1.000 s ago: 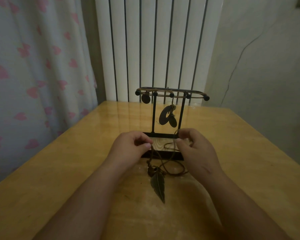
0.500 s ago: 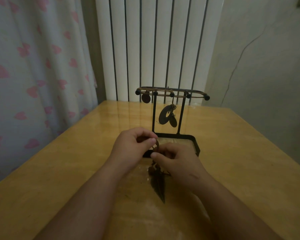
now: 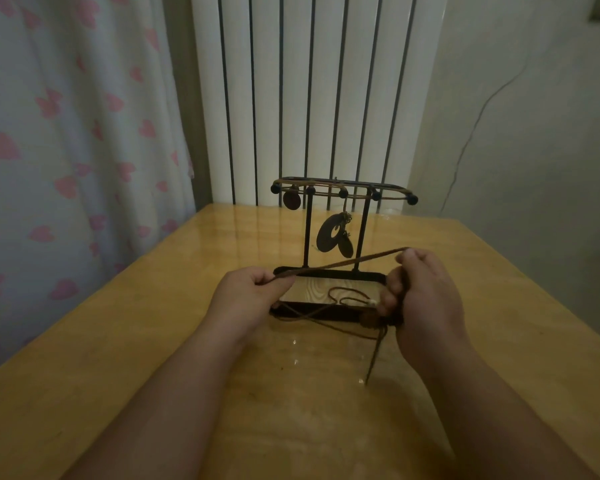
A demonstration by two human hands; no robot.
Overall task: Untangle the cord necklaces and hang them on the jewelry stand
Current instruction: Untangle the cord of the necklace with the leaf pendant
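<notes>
- A big yellow wooden table (image 3: 118,358) fills the bottom of the view. It is shiny.
- A white curtain (image 3: 66,133) with pink hearts hangs on the left side.
- A tall white radiator (image 3: 291,98) with dark lines stands behind the table, in the middle.
- A pale wall (image 3: 534,133) is on the right, with a thin crack running down it.
- A black jewelry stand (image 3: 307,237) stands upright on the table, just past the hands. It has two thin posts, a top bar with little black balls, and a flat tray at the bottom.
- The left hand (image 3: 246,299) pinches one end of the pulled-tight part of the cord necklace (image 3: 340,263). Its fingers are curled.
- The right hand (image 3: 426,299) is closed in a fist around the other end, and it is a bit higher up.
- The brown cord runs straight from hand to hand, in front of the posts. The rest of it lies in loose loops in the tray and over the tray's front edge onto the table. One dark strand hangs down under the right hand to the table.
- A ring charm (image 3: 329,235) with an oval piece hangs from the top bar, between the posts.
- A round charm (image 3: 291,199) hangs near the bar's left end.
- A small dark bead (image 3: 366,318) sits on the cord, just beside the right hand's lower fingers.
</notes>
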